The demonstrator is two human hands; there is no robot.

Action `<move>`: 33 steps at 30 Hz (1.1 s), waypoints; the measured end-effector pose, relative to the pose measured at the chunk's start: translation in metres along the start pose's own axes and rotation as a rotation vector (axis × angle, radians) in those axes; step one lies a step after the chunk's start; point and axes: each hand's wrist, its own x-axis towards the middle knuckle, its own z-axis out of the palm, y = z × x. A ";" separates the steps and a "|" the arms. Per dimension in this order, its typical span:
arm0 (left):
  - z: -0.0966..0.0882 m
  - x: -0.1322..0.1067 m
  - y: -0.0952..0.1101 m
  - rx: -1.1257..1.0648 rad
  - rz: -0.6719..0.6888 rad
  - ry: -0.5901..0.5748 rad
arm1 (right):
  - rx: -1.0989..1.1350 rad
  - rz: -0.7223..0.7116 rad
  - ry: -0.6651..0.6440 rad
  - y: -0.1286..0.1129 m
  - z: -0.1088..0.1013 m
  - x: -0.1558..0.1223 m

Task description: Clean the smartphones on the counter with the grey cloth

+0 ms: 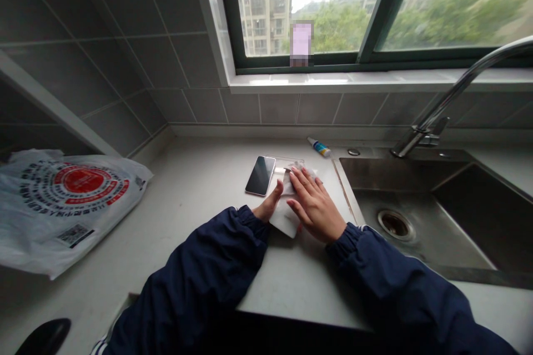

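A smooth white flat object [285, 217] with rounded corners lies between my hands above the counter; its exact kind does not show. My left hand [268, 206] grips its left edge, thumb on top and the other fingers hidden underneath. Across its upper part is a crumpled whitish wipe [288, 184]. My right hand [314, 205] holds this wipe pressed down on the surface, fingers together and stretched out over it. Just left of the object a phone [260, 175] with a dark screen rests on the counter.
A small blue-and-white tube [320, 147] lies behind my right hand. To the right is a steel sink [370, 199] with a curved faucet [443, 100]. A printed white plastic bag [79, 199] sits on the counter [195, 177] at left, a black rounded thing [45, 338] below it.
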 end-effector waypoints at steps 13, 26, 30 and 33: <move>0.002 -0.002 0.009 -0.153 -0.214 0.051 | 0.092 0.082 0.018 0.015 0.012 -0.003; 0.003 0.004 0.015 -0.397 -0.147 0.203 | 0.145 -0.088 -0.145 0.003 0.008 -0.004; 0.003 0.004 0.015 -0.403 -0.174 0.225 | 0.171 -0.158 -0.160 0.002 0.005 -0.004; 0.005 0.003 0.015 -0.380 -0.153 0.221 | 0.193 -0.203 -0.169 0.000 0.003 -0.004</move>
